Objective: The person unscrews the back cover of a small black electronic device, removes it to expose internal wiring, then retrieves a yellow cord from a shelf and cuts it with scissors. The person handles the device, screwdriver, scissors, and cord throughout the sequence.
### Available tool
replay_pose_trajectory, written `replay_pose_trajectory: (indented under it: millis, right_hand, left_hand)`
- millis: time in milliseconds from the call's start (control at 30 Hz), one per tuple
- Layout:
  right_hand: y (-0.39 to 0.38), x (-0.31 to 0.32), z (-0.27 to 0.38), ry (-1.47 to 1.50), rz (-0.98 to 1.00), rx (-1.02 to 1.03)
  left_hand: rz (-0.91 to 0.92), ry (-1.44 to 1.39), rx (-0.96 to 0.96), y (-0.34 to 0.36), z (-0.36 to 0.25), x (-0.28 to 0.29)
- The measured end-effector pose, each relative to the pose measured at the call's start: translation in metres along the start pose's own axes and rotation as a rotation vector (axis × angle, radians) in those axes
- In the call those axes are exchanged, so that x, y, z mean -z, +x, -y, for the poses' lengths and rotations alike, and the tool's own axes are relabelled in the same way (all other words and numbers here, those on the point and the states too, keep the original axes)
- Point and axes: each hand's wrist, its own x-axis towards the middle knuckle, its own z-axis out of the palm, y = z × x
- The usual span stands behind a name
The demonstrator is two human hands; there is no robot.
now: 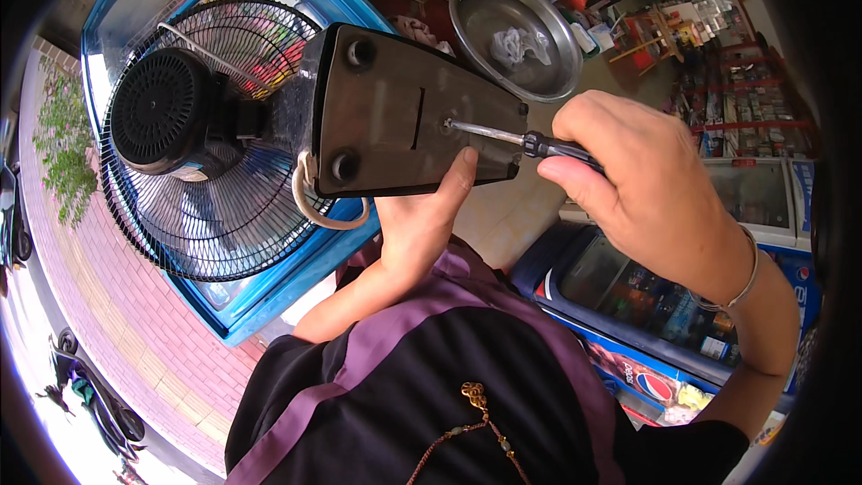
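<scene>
Round steel tray (549,67) up top, crumpled clear plastic (519,43) in it. Blue chest freezer (269,292) with glass lid under my work. Drinks cooler (646,305) at right, shop shelves (750,81) behind. Brick paving (117,323) left, green shrub (65,139) at edge.

The right hand (642,184) hides the screwdriver (503,136) handle; the left hand's (422,224) fingers lie behind the fan base (395,121).

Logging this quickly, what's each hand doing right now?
Left hand: holding the fan base from below.
Right hand: closed on a screwdriver, tip at the base's underside.
</scene>
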Motion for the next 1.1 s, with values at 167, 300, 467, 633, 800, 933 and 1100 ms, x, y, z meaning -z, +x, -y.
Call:
replay_pose_trajectory:
  millis: [167,300,467,633,800,933,1100]
  right_hand:
    - [0.003,0.008,0.006,0.815,0.297,-0.708]
    - [0.003,0.003,0.004,0.902,0.387,-0.748]
    - [0.012,0.004,0.003,0.826,0.461,-0.749]
    - [0.007,0.0,0.003,-0.13,0.219,0.043]
    - [0.02,0.005,-0.01,-0.644,0.076,0.589]
    - [0.02,0.004,-0.007,-0.785,-0.013,0.691]
    - [0.005,0.003,0.01,-0.324,0.032,0.234]
  left_hand:
    - [0.004,0.085,-0.151,0.003,0.005,0.003]
    - [-0.016,0.081,-0.101,-0.001,-0.001,0.002]
    - [-0.03,0.094,-0.068,-0.004,0.0,0.003]
    - [-0.019,0.069,-0.069,-0.004,-0.003,0.004]
    - [-0.033,0.16,-0.06,-0.007,0.006,0.006]
    - [-0.046,0.058,-0.042,-0.002,0.008,0.004]
    - [-0.059,-0.081,0.0,-0.002,-0.003,0.0]
